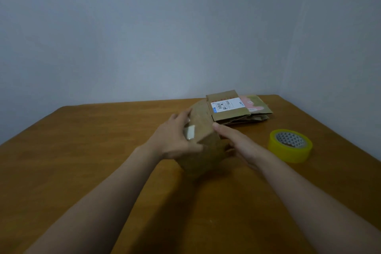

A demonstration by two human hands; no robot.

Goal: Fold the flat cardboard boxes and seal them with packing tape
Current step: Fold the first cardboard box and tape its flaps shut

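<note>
Mid-table, the box [204,137] is being folded into shape. The left hand [175,139] grips its left side; the right hand [242,147] is on the other side, gripping or merely pressing, blur hides which. Next, probably: close the flaps squarely, then fetch the tape [290,146] nearby.

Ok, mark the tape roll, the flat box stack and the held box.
tape roll [288,153]: head view, yellow outer wall.
flat box stack [227,105]: head view, white label.
held box [204,130]: head view, top face.

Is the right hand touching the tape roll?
Apart. The head view shows bare table between the right hand and the tape roll; that hand is on the box.
</note>
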